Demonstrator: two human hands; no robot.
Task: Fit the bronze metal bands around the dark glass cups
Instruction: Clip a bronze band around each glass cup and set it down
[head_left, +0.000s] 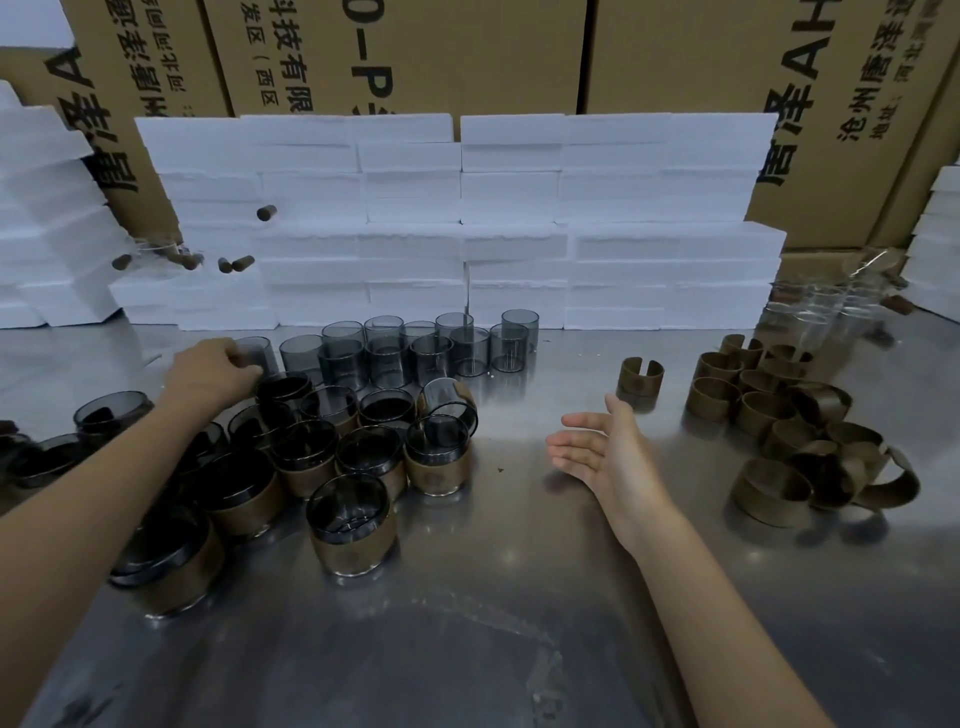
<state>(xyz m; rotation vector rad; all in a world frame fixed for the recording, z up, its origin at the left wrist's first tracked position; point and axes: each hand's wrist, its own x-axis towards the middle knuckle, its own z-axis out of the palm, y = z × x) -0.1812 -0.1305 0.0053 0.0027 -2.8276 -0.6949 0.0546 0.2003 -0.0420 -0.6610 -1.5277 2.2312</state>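
Head view has my left hand (213, 370) reaching to the bare cup (258, 354) at the left end of the unbanded row (415, 345), fingers curled round its near side; how firm the hold is I cannot tell, since the knuckles hide the contact. My right hand (597, 447) hovers palm-up over the steel table (519, 623), fingers straight and slightly spread, holding nothing.

Taking the bare cup as landmark: the banded cups (353, 519) crowd just in front of it, almost touching my wrist. One banded cup (449, 402) lies tipped on its side, to the right and nearer me. A lone band (642, 375) stands far right of it, and the band pile (795, 436) is farther right still.

I judge the main risk is the lift itself. Drawing the cup straight back would drag my forearm across the packed banded cups and knock them together, and glass on steel could chip. The cup's neighbour in the row stands just beside it, so a sideways tug could topple it too. The tipped cup could roll if bumped. The tangled pile may also snag when I pick from it, so the lone band looks the safer choice.
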